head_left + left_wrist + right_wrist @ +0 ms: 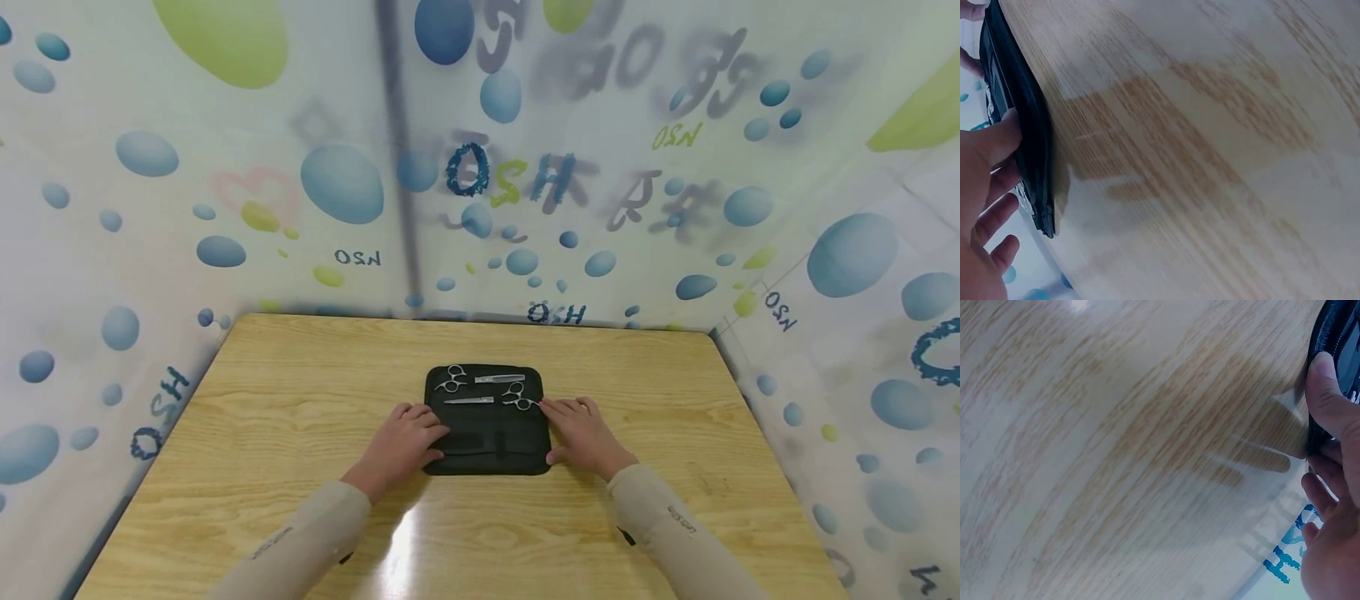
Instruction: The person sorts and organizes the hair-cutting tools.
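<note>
A black zip case point(491, 442) lies on the wooden table, holding two pairs of silver hairdressing scissors. The upper scissors point(453, 380) have their finger rings at the left and their blade to the right. The lower scissors point(517, 398) face the opposite way. At the case's left side, my left hand point(401, 442) rests its thumb and index finger over the edge, the other fingers loosely spread in the left wrist view. My right hand point(585, 437) lies along the right side, thumb point(1322, 381) against the zipped edge. Its index fingertip is right by the lower scissors' rings.
The wooden table point(300, 375) extends around the case on all sides. Behind it stands a wall point(337, 100) patterned with blue and green ovals and letters, with similar walls left and right. Light sleeves point(315, 525) cover both forearms.
</note>
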Motion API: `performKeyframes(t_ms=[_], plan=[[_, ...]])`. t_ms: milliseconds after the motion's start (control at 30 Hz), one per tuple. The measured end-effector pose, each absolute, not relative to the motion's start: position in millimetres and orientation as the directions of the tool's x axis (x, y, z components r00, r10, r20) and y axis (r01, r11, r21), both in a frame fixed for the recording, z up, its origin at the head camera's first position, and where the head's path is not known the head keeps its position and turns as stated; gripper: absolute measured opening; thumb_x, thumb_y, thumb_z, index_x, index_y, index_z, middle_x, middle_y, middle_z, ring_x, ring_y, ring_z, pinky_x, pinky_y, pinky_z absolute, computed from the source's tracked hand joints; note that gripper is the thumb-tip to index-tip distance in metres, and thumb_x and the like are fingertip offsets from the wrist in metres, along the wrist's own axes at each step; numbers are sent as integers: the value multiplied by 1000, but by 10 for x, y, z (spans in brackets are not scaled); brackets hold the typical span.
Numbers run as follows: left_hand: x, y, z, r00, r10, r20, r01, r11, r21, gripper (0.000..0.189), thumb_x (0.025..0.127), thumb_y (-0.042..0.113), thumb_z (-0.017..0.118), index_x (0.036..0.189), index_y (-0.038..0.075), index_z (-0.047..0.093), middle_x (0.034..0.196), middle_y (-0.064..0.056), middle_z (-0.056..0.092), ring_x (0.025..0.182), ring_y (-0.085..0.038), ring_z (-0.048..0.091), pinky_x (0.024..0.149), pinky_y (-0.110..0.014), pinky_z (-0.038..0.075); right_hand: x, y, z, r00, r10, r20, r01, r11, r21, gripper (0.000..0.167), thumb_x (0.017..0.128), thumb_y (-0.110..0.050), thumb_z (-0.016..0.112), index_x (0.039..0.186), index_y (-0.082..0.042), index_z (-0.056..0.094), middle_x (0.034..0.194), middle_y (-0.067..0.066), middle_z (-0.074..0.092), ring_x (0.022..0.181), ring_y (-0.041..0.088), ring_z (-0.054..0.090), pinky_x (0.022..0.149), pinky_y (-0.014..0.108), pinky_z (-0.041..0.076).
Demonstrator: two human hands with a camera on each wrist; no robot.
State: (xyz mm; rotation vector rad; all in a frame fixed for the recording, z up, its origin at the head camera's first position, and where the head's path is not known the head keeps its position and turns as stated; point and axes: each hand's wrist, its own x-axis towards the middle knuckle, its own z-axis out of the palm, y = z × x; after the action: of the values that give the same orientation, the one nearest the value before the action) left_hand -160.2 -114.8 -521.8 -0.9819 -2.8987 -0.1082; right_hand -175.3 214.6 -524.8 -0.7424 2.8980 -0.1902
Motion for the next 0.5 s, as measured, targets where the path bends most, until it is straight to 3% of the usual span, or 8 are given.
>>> performKeyframes(t_ms=[200,500], plan=[[-1585,-1197,-5207,-827,555,86,561,823,86,46,83,45,74,119,16,69,117,-1,68,118,-23,57,105,-46,42,-1758,2154,-5257,-871,-478,-118,-459,875,-158,90,75,-49,77,147,-8,43,151,7,46,134,28,46,112,52,27],[-1589,-1166,-5215,-802,589,98,596,800,72,34,85,40,73,112,19,73,110,2,69,113,-21,58,101,-44,44,-1759,2159,-5268,-867,-490,-89,-472,866,-167,89,74,-47,79,146,-7,45,149,9,48,132,30,47,111,54,28]])
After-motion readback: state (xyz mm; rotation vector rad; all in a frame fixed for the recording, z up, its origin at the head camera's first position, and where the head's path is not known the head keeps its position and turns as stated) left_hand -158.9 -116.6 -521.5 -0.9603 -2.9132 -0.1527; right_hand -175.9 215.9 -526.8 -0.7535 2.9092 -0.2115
